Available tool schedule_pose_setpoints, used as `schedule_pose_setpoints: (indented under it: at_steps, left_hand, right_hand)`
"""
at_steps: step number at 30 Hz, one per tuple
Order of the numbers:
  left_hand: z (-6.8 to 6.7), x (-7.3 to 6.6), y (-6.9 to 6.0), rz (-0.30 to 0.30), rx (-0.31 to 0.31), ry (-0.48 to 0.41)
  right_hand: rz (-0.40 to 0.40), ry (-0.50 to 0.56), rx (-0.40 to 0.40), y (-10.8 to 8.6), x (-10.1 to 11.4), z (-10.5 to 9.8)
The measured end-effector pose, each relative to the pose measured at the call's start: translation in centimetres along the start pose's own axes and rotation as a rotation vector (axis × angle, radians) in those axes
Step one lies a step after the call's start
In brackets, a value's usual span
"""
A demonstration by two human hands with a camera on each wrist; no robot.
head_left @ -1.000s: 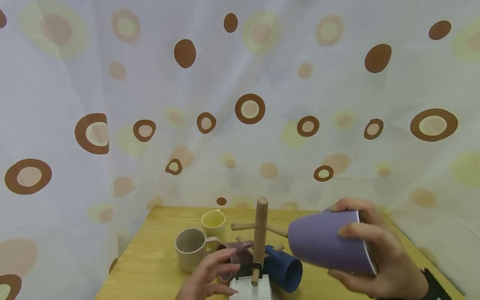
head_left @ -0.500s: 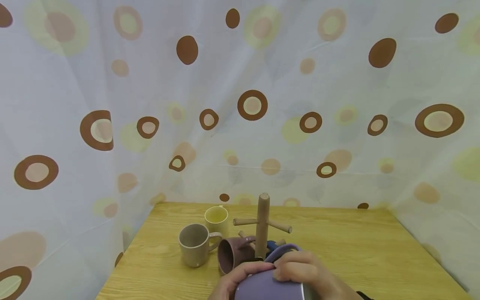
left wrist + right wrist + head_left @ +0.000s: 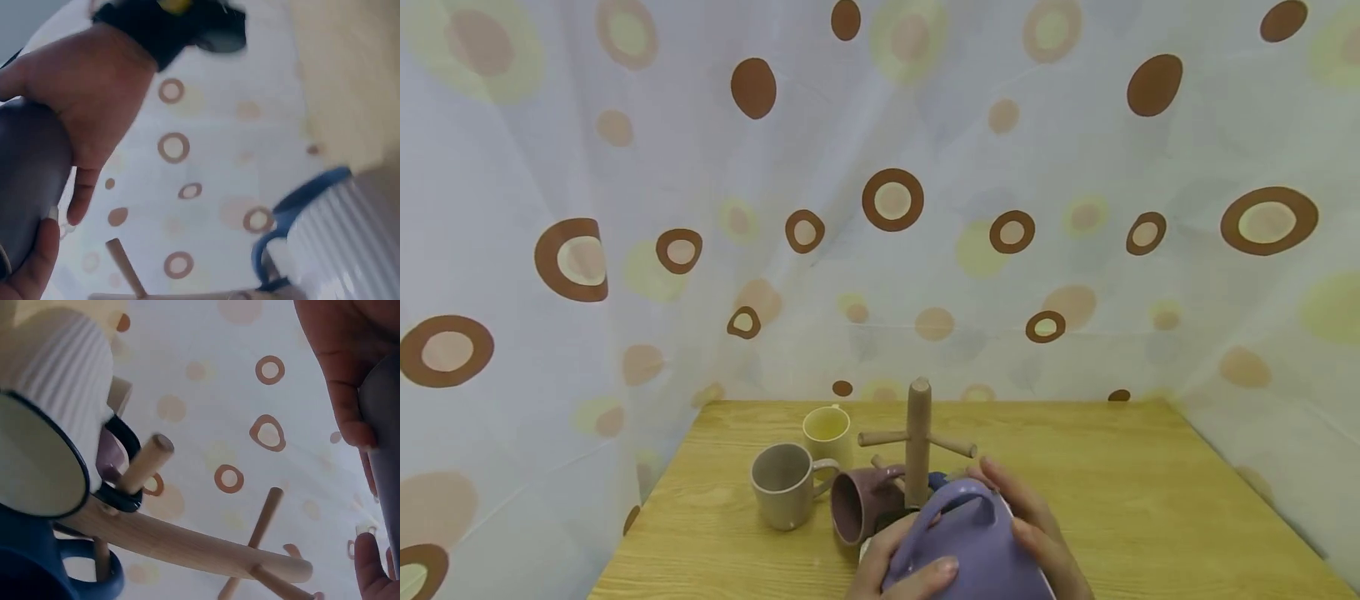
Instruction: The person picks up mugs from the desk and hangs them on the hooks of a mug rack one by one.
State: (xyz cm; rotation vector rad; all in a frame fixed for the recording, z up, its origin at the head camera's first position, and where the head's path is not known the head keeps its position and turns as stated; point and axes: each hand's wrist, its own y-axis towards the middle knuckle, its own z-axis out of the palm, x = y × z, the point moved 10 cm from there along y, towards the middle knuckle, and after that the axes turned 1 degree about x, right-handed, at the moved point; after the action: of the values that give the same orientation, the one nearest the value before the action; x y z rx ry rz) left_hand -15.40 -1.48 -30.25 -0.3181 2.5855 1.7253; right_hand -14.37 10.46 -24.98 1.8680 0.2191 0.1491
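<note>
A purple mug (image 3: 977, 546) is held between both hands in front of the wooden mug tree (image 3: 918, 442), tilted with its handle uppermost. My left hand (image 3: 906, 567) grips it at the handle side, thumb on the body. On the other side, my right hand (image 3: 1037, 533) holds it near the rim; in the left wrist view this right hand (image 3: 94, 94) is seen round the dark-looking mug (image 3: 28, 181). A white ribbed mug (image 3: 62, 362) with a dark blue rim hangs on the tree, mostly hidden in the head view. Below it is a blue mug (image 3: 25, 556).
A mauve mug (image 3: 867, 504) lies tilted by the tree's left side. A grey mug (image 3: 782, 487) and a pale yellow mug (image 3: 827, 433) stand upright further left. Two upper pegs (image 3: 955, 446) of the tree are bare. Spotted curtains surround the wooden table (image 3: 1150, 475).
The purple mug has come from the right to front centre, and my left hand has joined the right on it. Over the last half second it has turned, handle now up and nearer.
</note>
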Motion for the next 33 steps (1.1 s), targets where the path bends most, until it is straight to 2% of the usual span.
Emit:
schedule_pose_setpoints:
  at_steps: [1, 3, 5, 6, 7, 9, 12, 15, 17, 22, 29, 31, 33]
  left_hand:
    - [0.2, -0.3, 0.1, 0.02, -0.008, 0.039]
    - [0.8, -0.6, 0.3, 0.092, -0.046, 0.139]
    - [1.5, -0.8, 0.5, 0.151, -0.101, 0.236]
    - [1.8, -0.8, 0.5, 0.16, -0.125, 0.277]
    - [2.2, -0.7, 0.4, 0.144, -0.141, 0.308]
    - [2.9, -0.2, 0.4, 0.087, -0.123, 0.327]
    - [3.9, 1.0, 0.2, -0.08, -0.012, 0.298]
    - [4.6, 2.4, 0.2, -0.195, 0.109, 0.25]
    - [4.8, 3.2, 0.4, -0.233, 0.14, 0.242]
    - [4.6, 4.4, 0.5, -0.255, 0.108, 0.272]
    - [4.9, 5.9, -0.8, -0.374, 0.11, 0.295]
    - [4.9, 6.1, -1.0, -0.379, 0.102, 0.321]
    - [4.7, 6.2, -1.0, -0.361, 0.081, 0.385]
  right_hand:
    - [0.052, 0.023, -0.018, -0.6, -0.5, -0.2]
    - [0.226, 0.024, -0.066, -2.3, -1.9, -1.1]
    - [0.4, -0.023, -0.118, -3.8, -3.3, -2.2]
    - [0.495, -0.052, -0.139, -4.5, -4.0, -2.7]
    - [0.603, -0.085, -0.159, -5.2, -4.6, -3.2]
    - [0.784, -0.112, -0.183, -6.3, -5.8, -4.1]
    - [0.929, -0.12, -0.162, -7.1, -7.2, -5.1]
    - [0.973, -0.12, -0.13, -7.5, -8.6, -6.2]
    - [0.989, -0.146, -0.122, -7.8, -9.7, -6.9]
    - [1.033, -0.141, -0.115, -8.8, -12.1, -7.5]
    - [1.092, -0.084, -0.067, -10.5, -14.1, -6.5]
    - [1.115, -0.078, -0.075, -10.8, -14.4, -6.3]
    - [1.126, -0.083, -0.076, -10.9, -14.6, -6.2]
